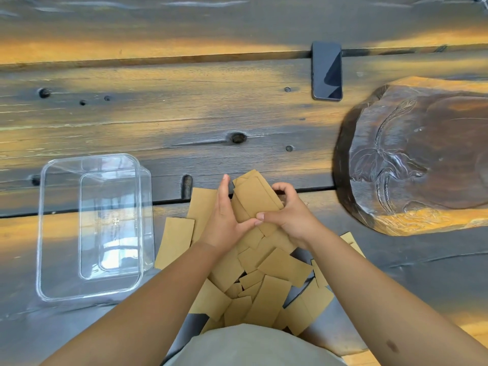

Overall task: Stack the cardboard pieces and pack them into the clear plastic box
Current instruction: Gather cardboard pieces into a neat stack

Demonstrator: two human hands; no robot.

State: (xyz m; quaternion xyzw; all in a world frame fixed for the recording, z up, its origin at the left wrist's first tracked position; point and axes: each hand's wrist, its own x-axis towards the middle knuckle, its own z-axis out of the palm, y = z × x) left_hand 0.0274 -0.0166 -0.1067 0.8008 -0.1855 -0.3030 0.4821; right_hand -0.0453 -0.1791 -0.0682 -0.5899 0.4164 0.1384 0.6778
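Observation:
A small stack of tan cardboard pieces (254,198) is held upright-tilted between both hands above the table. My left hand (224,220) presses its left side, fingers extended along the edge. My right hand (287,212) grips its right side and lower edge, thumb on the front. Below the hands several loose cardboard pieces (266,283) lie scattered and overlapping on the table, some hidden by my forearms. The clear plastic box (63,291) stands empty at the left, apart from both hands.
A dark phone (327,71) lies face up at the back. A large carved wooden tray (412,159) sits at the right. The wooden table (158,114) has grooves and knot holes. My grey shirt (253,347) fills the bottom edge.

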